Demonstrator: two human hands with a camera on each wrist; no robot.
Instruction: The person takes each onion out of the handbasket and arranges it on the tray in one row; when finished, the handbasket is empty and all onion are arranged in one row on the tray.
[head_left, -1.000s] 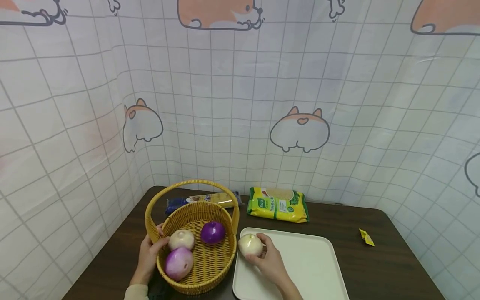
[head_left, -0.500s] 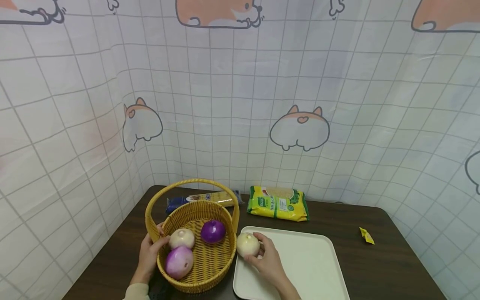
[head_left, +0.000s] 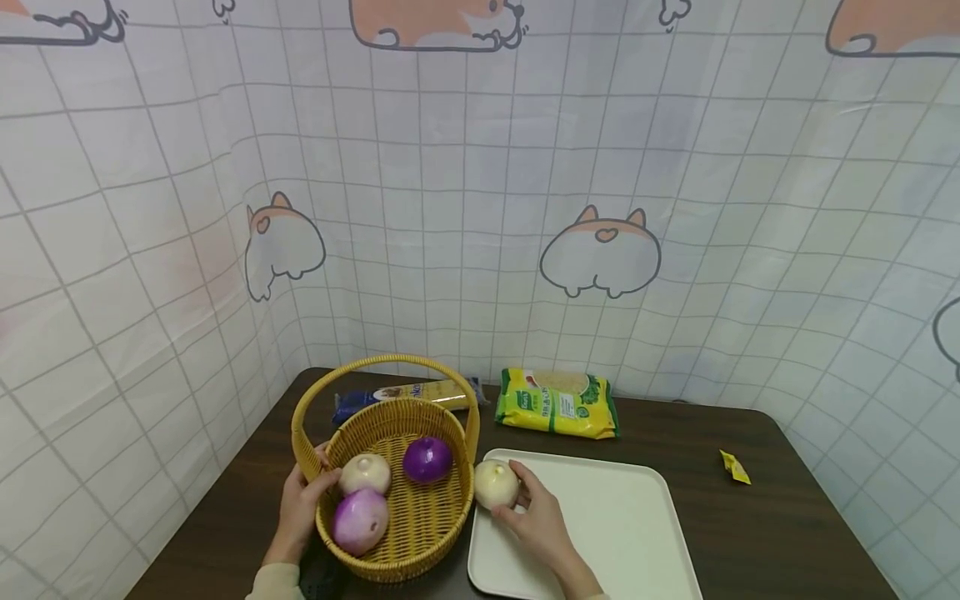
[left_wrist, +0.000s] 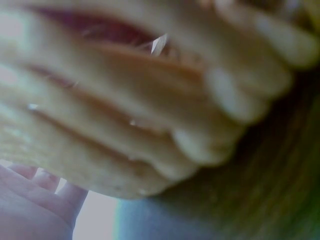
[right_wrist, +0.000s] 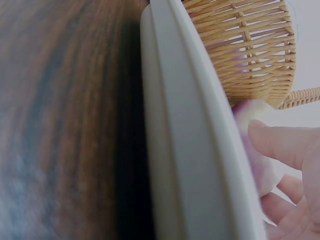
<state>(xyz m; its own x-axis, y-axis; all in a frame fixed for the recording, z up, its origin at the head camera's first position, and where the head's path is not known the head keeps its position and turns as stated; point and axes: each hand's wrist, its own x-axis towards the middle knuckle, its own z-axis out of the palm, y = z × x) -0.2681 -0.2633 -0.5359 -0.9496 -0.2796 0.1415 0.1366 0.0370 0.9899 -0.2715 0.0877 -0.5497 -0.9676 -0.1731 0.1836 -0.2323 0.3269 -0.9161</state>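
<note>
At the left, my left hand [head_left: 298,506] grips the side of the yellow wicker basket [head_left: 431,542], thumb over the rim. Two onions lie against that side: a white onion [head_left: 365,473] and, nearer me, a pale purple onion [head_left: 361,522]. A dark purple onion [head_left: 427,460] sits apart towards the back right. My right hand [head_left: 538,518] holds another onion [head_left: 496,485] between thumb and fingers at the tray's left edge, beside the basket. This onion looks white from above; its side shows purple in the right wrist view. Blurred strands fill much of the left wrist view.
The white rectangular tray [head_left: 600,517] stands right of the basket on the dark wooden table [head_left: 780,533]. Behind lie a yellow-green food packet [head_left: 557,404] and a long blue-and-yellow packet [head_left: 420,393]. A small yellow wrapper [head_left: 735,467] lies far right. A printed curtain [head_left: 480,167] surrounds the table.
My right hand and its onion have shifted slightly left, closer to the basket. My left hand stays on the basket, and the other onions have not moved. The head view has tilted slightly.
</note>
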